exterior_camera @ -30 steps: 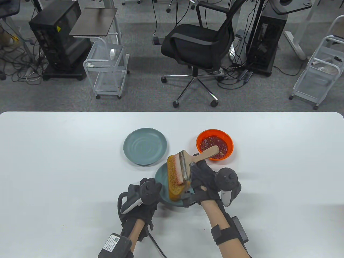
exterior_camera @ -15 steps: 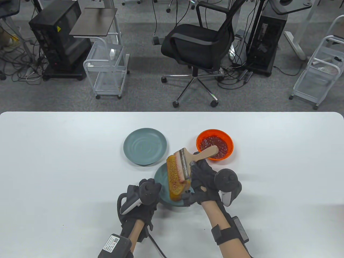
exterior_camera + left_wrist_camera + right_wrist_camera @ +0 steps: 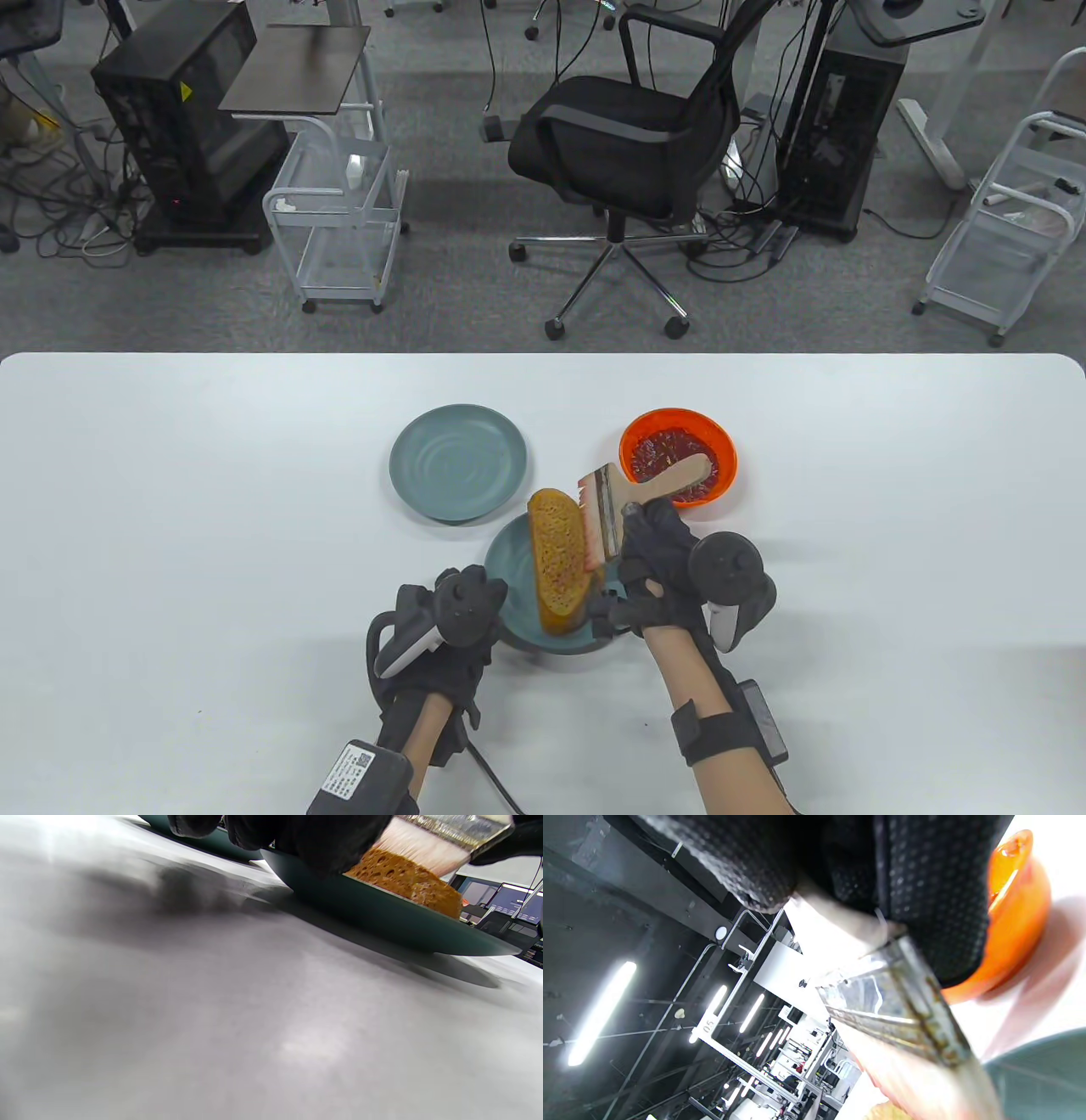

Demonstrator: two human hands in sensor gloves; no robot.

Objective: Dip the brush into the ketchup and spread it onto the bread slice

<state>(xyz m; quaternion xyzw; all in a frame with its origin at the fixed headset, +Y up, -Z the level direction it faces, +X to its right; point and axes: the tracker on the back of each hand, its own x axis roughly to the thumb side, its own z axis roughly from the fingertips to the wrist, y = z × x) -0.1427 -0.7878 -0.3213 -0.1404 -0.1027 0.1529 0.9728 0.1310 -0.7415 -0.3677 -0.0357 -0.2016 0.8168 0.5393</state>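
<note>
A bread slice (image 3: 558,562) lies on a teal plate (image 3: 509,556) at the table's near middle; it also shows in the left wrist view (image 3: 407,878). My right hand (image 3: 649,552) grips a wide wooden brush (image 3: 632,501) by its handle, its bristles (image 3: 589,531) at the bread's right edge. The brush's metal band fills the right wrist view (image 3: 895,1010). My left hand (image 3: 458,607) holds the plate's near left rim (image 3: 382,918). An orange bowl of ketchup (image 3: 677,456) stands just behind the brush handle, and shows in the right wrist view (image 3: 1018,921).
A second, bare teal plate (image 3: 458,461) stands to the left of the orange bowl, behind the bread plate. The white table (image 3: 170,509) stretches wide on both sides. An office chair (image 3: 628,144) and carts stand beyond the far edge.
My right hand has drawn the brush to the right across the bread, from its middle to its right edge. More of the bread's top now shows. My left hand stays on the plate.
</note>
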